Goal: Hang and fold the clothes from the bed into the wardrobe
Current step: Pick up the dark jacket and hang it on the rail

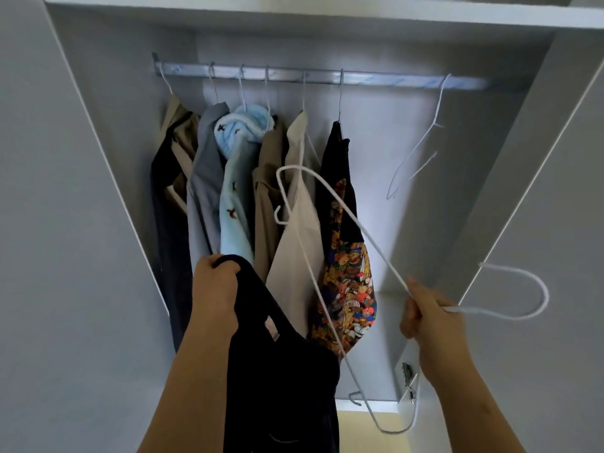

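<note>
So the wardrobe (376,142) fills pretty much the whole view, doors open, with the rail (376,80) running across near the top. Six pieces are already hung on it, all bunched toward the left end, from a dark one through a pale blue fleece (235,191) to a bear print top (349,279). That leaves the right stretch of rail free, which I'd guess is where the next one goes. The thing being worked on is a dark garment (281,371). It isn't on the rail yet and just hangs down in front of the wardrobe from the left hand (214,289), whose fingers are curled tight over a bunched bit of its top edge. Holding it by the top lets the rest drop straight, which probably makes it easier to find the neck or shoulder opening. The right hand (428,315) has a white hanger (372,241), fingers closed round the wire right at the neck, where the hook meets the shoulders. The hanger's turned sideways, with the hook sticking out to the right and one shoulder end aimed left toward the garment, so it looks set up to be threaded in. It isn't inside the cloth yet as far as I can tell. One spare hanger (415,154) sits on the rail's right part, and a door hinge (408,380) shows low down.
</note>
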`<action>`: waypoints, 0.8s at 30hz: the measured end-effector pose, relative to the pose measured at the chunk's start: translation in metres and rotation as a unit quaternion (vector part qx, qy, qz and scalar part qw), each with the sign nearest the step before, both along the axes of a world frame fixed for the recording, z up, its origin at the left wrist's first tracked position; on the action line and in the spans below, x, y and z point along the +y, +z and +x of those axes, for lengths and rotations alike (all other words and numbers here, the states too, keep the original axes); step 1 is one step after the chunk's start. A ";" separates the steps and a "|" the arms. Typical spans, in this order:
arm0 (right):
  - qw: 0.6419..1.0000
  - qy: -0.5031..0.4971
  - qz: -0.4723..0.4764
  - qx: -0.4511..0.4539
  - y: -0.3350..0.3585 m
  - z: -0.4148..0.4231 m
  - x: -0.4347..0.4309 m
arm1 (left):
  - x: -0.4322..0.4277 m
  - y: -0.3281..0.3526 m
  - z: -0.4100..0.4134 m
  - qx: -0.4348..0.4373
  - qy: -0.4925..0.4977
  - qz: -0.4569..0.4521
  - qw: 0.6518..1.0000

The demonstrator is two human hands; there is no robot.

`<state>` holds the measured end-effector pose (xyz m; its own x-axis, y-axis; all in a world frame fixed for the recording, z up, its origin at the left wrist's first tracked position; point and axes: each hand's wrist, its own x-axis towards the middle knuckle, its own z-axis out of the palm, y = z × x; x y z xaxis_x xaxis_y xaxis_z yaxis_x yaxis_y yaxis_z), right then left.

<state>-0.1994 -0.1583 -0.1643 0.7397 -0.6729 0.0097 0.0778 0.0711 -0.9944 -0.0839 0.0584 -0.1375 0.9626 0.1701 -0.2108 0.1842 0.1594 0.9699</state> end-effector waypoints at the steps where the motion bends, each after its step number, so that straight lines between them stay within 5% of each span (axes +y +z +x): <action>1: 1.000 0.025 -0.012 0.003 -0.001 -0.002 -0.001 | 0.001 -0.001 0.000 -0.003 0.005 0.002 1.000; 9: 0.982 0.152 -0.086 0.077 0.000 -0.030 -0.011 | 0.003 -0.006 0.002 0.002 0.055 -0.007 0.998; 16: 0.975 0.141 -0.135 0.110 0.008 -0.047 -0.022 | -0.004 0.005 -0.020 -0.104 0.086 0.135 0.982; 24: 0.963 0.178 -0.170 0.106 0.020 -0.042 0.000 | -0.023 0.019 -0.044 -0.209 0.038 0.332 0.919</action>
